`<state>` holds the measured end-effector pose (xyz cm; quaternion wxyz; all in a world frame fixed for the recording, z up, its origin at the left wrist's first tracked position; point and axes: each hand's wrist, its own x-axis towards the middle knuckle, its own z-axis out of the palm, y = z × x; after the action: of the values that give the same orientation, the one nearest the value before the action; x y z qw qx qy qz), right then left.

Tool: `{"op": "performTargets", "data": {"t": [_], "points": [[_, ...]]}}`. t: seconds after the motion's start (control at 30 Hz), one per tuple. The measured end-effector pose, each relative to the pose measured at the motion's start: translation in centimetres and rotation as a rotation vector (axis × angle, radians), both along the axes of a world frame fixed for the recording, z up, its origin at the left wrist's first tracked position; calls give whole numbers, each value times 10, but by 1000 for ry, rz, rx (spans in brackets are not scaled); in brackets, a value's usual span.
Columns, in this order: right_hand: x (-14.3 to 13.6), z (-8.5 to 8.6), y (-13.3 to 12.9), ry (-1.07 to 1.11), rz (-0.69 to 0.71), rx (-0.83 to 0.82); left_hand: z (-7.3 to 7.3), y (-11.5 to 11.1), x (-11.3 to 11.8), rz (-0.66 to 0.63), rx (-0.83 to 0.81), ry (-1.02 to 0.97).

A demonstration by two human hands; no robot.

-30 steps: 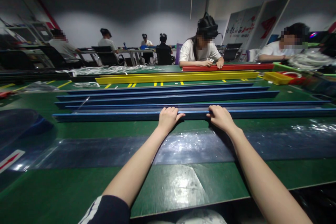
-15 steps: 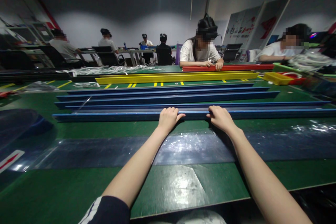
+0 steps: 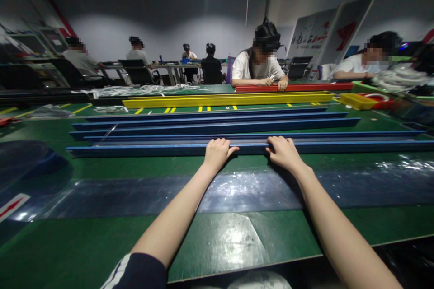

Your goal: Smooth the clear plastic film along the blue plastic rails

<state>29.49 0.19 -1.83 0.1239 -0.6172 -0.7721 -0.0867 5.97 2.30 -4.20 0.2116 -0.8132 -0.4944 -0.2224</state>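
A long blue channel-shaped strip (image 3: 135, 151) lies crosswise on the green table (image 3: 210, 253). My left hand (image 3: 216, 154) grips its near wall, fingers curled over the top edge and thumb pointing right along it. A short way to the right, my right hand (image 3: 285, 152) grips the same wall, its fingertips hidden behind the edge. Between the hands a stretch of the blue wall shows. Under my forearms a wide clear plastic sheet (image 3: 129, 196) lies flat across the table. Behind the strip are several more blue strips (image 3: 217, 125), roughly parallel to it.
Farther back lie a yellow strip (image 3: 224, 100) and a red strip (image 3: 305, 87), the red one under a co-worker's hands. A yellow tray (image 3: 356, 101) stands at the right. On the left a roll of clear plastic (image 3: 27, 158) rests near the edge. Other people sit behind.
The near blue strip has shifted very slightly to the left, and my right hand has moved a little left with it. My left hand stays almost where it was.
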Motion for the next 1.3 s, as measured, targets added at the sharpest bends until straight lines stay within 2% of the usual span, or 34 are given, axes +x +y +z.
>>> {"op": "performTargets", "data": {"t": [0.23,0.4,0.67,0.97,1.3], "points": [[-32,-4,-3,187,232,72,0,0,0,-3,10,-10],[-47,-11,0,223,284,109,-1,0,0,-5,6,-14],[-50,-19,8,201,186,88,-2,0,-1,-7,3,-12],[-55,-15,10,228,145,68,0,-2,-2,-8,12,2],[-52,-10,7,157,134,81,1,-2,-6,-48,15,-50]]}}
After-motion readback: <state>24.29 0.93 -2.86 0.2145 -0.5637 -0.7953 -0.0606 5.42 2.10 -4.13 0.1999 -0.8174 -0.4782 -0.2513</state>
